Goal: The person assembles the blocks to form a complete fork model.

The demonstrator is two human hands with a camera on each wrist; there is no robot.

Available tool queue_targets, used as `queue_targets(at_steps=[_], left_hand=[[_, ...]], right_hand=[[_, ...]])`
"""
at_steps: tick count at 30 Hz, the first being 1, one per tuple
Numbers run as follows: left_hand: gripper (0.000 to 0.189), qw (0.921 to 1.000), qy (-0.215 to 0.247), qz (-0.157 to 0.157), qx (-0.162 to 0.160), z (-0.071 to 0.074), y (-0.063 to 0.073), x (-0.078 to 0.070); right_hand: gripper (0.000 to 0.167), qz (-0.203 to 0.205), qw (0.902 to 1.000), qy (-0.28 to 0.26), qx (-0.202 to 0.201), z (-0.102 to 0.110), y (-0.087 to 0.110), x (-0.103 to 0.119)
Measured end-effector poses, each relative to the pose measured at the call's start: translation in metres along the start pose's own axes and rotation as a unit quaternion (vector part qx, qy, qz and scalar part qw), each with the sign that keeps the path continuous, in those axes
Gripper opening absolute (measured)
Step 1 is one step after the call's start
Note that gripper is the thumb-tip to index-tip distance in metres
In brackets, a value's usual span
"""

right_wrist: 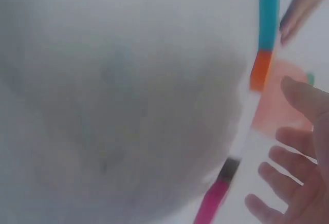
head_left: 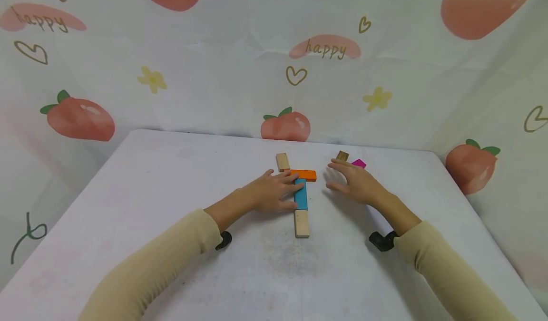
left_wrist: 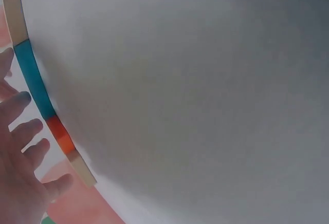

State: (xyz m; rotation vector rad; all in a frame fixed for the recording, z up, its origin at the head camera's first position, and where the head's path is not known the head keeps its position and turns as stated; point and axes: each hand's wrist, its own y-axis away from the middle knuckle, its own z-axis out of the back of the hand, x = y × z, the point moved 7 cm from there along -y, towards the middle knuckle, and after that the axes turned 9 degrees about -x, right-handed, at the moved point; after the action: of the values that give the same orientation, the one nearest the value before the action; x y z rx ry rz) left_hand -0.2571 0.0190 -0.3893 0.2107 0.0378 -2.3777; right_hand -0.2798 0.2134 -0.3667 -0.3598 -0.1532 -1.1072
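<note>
A blue block [head_left: 301, 199] lies lengthwise on the table. An orange block [head_left: 309, 175] crosses its far end, and a pale wooden block [head_left: 301, 226] continues the line at the near end. Over the left side of the blue block, my left hand [head_left: 270, 192] spreads its fingers, fingertips overlapping the blue and orange blocks in the head view. My right hand [head_left: 360, 183], fingers extended and holding nothing, is to the right of the orange block. Just beyond its fingers lie a dark brown block [head_left: 343, 155] and a magenta block [head_left: 359, 163], both partly hidden by the hand.
Another pale wooden block [head_left: 282, 161] lies at the left end of the orange one. The white tabletop [head_left: 171, 169] ends at the back against a white cloth [head_left: 231, 88] printed with peaches and hearts. Black wrist-worn devices [head_left: 381, 241] sit under both sleeves.
</note>
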Motion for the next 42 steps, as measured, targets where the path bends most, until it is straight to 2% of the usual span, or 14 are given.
queue_targets(at_steps=[7,13,17,22,28,34,42], left_hand=[[0.065,1.0000,-0.002,0.004,0.002,-0.002,0.000,0.000],[0.064,1.0000,0.003,0.003,0.000,-0.001,0.001,-0.001],[0.063,1.0000,0.005,0.004,-0.001,-0.001,0.001,-0.001],[0.063,1.0000,0.003,0.006,0.001,-0.001,0.000,0.000],[0.064,1.0000,0.001,0.010,0.000,-0.003,0.000,0.000],[0.064,0.9999,-0.005,0.011,0.001,-0.003,0.000,0.000],[0.064,1.0000,-0.001,0.008,-0.002,-0.003,0.000,0.001]], right_hand=[[0.059,-0.063,0.9978,0.013,0.016,0.000,-0.006,-0.032],[0.057,-0.068,0.9973,0.006,0.025,-0.001,-0.009,-0.044],[0.061,-0.083,0.9958,-0.009,0.037,-0.004,-0.012,-0.047],[0.064,-0.100,0.9935,-0.020,0.051,-0.009,-0.017,-0.044],[0.060,-0.080,0.9950,-0.033,0.049,-0.014,-0.026,-0.034],[0.055,-0.073,0.9954,-0.024,0.058,-0.022,-0.035,-0.027],[0.058,-0.053,0.9956,-0.037,0.067,-0.028,-0.042,-0.013]])
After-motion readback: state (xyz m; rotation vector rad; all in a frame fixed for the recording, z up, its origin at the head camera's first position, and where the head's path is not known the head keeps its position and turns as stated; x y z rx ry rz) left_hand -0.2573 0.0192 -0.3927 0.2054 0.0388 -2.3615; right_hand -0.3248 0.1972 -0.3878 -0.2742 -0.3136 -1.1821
